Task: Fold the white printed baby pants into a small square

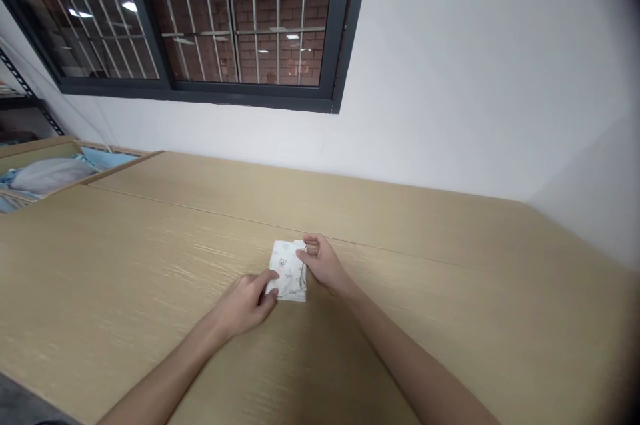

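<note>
A small white folded cloth [289, 278] with grey printed drawings lies on the tabletop, roughly square, its layers showing along the lower edge. From the left, my left hand [249, 304] rests on the table with index finger and thumb on the cloth's left edge and lower left corner. At the upper right corner, my right hand [323, 262] pinches the edge between thumb and curled fingers. Part of that corner is hidden by the right fingers.
The wide wooden table [150, 278] has a seam running across it. Behind stand a white wall [450, 78] and a barred window with a dark frame [240, 95]. At the far left is a wooden box [120, 164] holding a grey and blue bundle [50, 174].
</note>
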The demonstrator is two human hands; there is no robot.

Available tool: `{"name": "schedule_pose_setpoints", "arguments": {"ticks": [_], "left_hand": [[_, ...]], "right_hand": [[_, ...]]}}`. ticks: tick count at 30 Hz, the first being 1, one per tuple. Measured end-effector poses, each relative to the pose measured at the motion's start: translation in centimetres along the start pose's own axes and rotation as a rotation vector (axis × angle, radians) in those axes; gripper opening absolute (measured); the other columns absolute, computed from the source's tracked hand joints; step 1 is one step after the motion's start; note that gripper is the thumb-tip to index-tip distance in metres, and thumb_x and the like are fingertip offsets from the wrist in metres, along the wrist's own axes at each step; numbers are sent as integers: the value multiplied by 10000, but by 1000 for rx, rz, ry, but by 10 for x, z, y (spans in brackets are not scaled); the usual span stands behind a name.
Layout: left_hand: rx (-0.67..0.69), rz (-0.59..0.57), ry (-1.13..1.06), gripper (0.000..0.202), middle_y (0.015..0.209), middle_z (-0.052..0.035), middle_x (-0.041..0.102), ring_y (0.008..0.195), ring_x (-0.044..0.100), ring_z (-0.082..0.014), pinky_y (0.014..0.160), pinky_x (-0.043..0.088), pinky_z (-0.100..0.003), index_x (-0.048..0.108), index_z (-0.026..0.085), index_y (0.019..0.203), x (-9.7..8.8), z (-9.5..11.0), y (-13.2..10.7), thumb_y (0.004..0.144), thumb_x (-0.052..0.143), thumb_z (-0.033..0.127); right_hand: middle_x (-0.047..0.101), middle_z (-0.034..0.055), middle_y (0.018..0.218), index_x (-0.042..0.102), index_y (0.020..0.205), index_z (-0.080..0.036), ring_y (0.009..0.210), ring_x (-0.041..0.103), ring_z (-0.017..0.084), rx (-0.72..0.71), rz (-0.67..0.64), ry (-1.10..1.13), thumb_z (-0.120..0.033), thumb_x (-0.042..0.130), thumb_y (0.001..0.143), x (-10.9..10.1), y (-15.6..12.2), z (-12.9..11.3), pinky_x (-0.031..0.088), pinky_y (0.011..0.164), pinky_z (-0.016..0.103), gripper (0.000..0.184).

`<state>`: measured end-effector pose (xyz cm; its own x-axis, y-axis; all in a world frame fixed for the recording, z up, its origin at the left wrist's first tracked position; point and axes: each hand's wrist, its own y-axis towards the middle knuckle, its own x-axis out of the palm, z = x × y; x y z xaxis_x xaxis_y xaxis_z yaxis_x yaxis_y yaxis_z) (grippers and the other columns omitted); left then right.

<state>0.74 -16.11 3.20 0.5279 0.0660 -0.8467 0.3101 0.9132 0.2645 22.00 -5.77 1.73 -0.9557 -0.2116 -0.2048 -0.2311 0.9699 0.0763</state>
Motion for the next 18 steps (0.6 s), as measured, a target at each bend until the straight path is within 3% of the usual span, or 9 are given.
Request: {"name": "schedule_pose_setpoints", "arguments": {"ticks": [3, 5, 8, 10, 12, 14, 18], "left_hand": [[47, 97, 68, 288, 750, -47, 663, 719, 629, -235, 716, 495, -392, 632, 189, 1098, 0, 4, -1, 986, 445, 377], [124, 157, 62, 257, 780, -61, 658, 754, 622, -236, 721, 508, -399, 630, 186, 1062, 1, 13, -3, 985, 454, 357], [227, 198, 66, 208, 943, -96, 693, 867, 649, -242, 756, 556, -401, 613, 200, 1112, 7, 28, -7, 972, 481, 278], [245, 171, 88, 248, 1081, -123, 706, 1008, 666, -276, 863, 579, -449, 594, 198, 1180, 15, 36, -11, 959, 494, 251], [260, 126, 115, 317, 1159, -144, 709, 1107, 663, -318, 922, 586, -496, 580, 177, 1240, 26, 39, -15, 938, 512, 244], [276, 76, 148, 409, 1230, -163, 696, 1164, 652, -355, 940, 592, -536, 561, 150, 1307, 35, 38, -19, 912, 534, 249], [290, 41, 196, 501, 1335, -182, 648, 1212, 633, -375, 986, 575, -574, 534, 129, 1385, 42, 35, -22, 901, 542, 259]], "right_hand": [[641, 165, 1254, 560, 1250, -191, 1146, 650, 279, -180, 119, -219, -342, 609, 913, 1, -1, -6, 551, 965, 491, 373], [537, 173, 1436, 549, 1343, -188, 1353, 508, 289, -377, 124, -382, -370, 534, 975, -1, -6, -20, 427, 1123, 515, 412], [396, 112, 1598, 461, 1497, -210, 1498, 320, 258, -550, -179, -535, -404, 415, 1052, -4, -20, -52, 293, 1222, 491, 488], [333, 74, 1634, 409, 1546, -221, 1521, 272, 243, -576, -452, -586, -422, 348, 1078, -3, -30, -69, 272, 1233, 478, 513], [299, 54, 1641, 395, 1557, -216, 1530, 243, 233, -576, -643, -591, -420, 314, 1089, 2, -39, -78, 257, 1241, 462, 516], [312, 39, 1630, 411, 1550, -220, 1526, 251, 228, -572, -725, -566, -415, 338, 1085, 10, -45, -77, 259, 1245, 435, 509], [486, 1, 1533, 517, 1486, -277, 1466, 390, 232, -571, -754, -545, -387, 397, 1071, 21, -50, -65, 303, 1233, 421, 446]]}}
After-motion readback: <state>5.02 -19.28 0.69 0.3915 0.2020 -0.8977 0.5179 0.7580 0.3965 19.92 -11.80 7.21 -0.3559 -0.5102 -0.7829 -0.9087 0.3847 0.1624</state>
